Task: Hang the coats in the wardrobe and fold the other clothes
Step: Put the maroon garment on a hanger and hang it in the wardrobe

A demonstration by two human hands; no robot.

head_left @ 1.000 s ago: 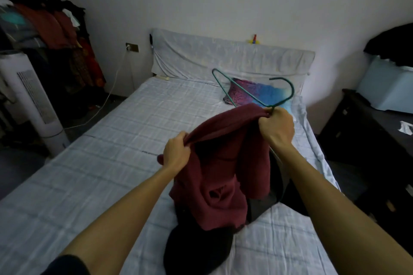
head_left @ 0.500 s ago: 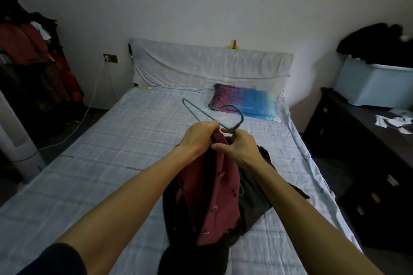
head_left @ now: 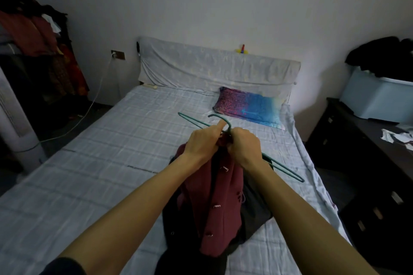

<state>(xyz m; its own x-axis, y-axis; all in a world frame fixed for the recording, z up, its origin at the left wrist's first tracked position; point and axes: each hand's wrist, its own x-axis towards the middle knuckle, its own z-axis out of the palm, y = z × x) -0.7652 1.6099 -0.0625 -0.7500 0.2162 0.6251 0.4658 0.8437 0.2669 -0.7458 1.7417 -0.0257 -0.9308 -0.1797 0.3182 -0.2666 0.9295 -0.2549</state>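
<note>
The bed (head_left: pixel 100 163), covered with a pale checked sheet, carries all work items. A dark dresser (head_left: pixel 368 163) stands along its right edge and supports a pale blue storage box (head_left: pixel 375 98). A maroon coat (head_left: pixel 214 196) with a row of buttons is held up over the middle of the bed, nearer the foot edge. Its lower part rests on dark garments (head_left: pixel 176 225) piled on the sheet. A multicoloured pillow (head_left: pixel 248 107) lies at the head end, right side. A green wire hanger (head_left: pixel 283 168) sits at the top of the coat, one arm projecting on each side. The left hand (head_left: pixel 203 142) grips the coat collar. The right hand (head_left: pixel 244 144), touching the left, grips the hanger below the hook.
</note>
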